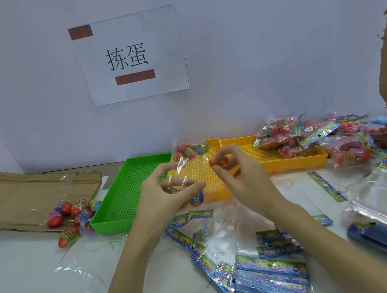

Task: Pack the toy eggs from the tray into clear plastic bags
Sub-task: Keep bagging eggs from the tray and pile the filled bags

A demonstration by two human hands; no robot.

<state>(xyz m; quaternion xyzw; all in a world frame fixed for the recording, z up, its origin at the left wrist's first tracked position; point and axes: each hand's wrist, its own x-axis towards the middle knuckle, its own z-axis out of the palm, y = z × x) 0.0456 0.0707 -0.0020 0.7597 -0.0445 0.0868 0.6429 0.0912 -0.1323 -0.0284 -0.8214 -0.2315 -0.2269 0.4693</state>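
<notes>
Above the middle of the desk, in the head view, two bare hands work a clear bag (186, 170) held over the trays. The left hand (167, 197) has thumb and fingers pinched on the lower part of the film, and the right hand (235, 172) grips a small red egg (213, 161) between its fingertips, right at the bag's side. A few eggs already sit in the top of the bag.

Behind the hands, a green tray (123, 194) and a yellow tray (289, 155) lie side by side toward the desk's far edge — both with perforated floors. Filled bags (315, 137) are heaped over the yellow tray's right end and spill onto the desk's far right corner. Loose eggs (70, 214) lie left of the green tray, partly on a flattened piece of cardboard (15, 198).

Near the front edge sit empty bags with printed header cards (270, 277) — some stacked, some scattered. A paper sign (132, 56) hangs on the wall.
</notes>
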